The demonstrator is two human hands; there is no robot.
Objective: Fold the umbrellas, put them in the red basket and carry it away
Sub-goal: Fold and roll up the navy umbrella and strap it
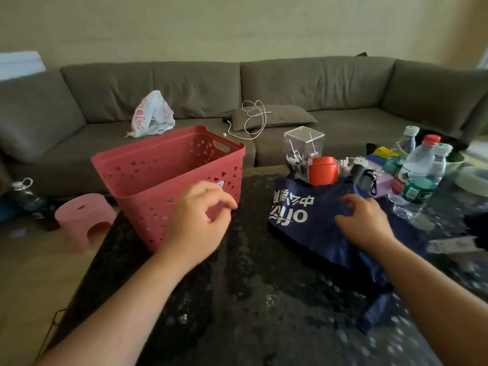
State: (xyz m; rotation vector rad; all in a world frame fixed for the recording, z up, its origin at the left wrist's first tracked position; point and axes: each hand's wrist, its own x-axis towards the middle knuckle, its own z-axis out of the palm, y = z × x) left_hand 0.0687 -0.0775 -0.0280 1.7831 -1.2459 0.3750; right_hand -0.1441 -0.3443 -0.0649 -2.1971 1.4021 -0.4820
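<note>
Navy umbrella [317, 233], white-lettered, crumpled flat

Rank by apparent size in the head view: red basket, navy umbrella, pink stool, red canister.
1. Red basket
2. Navy umbrella, close to the basket, partly covered by the right hand; order unsure
3. Pink stool
4. Red canister

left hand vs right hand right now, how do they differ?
The left hand hovers in front of the red basket, touching nothing clearly; the right hand rests on the navy umbrella fabric. The left hand's fingers are loosely curled in air; the right hand's fingers bend down onto cloth. Both are bare, above the dark table.
</note>
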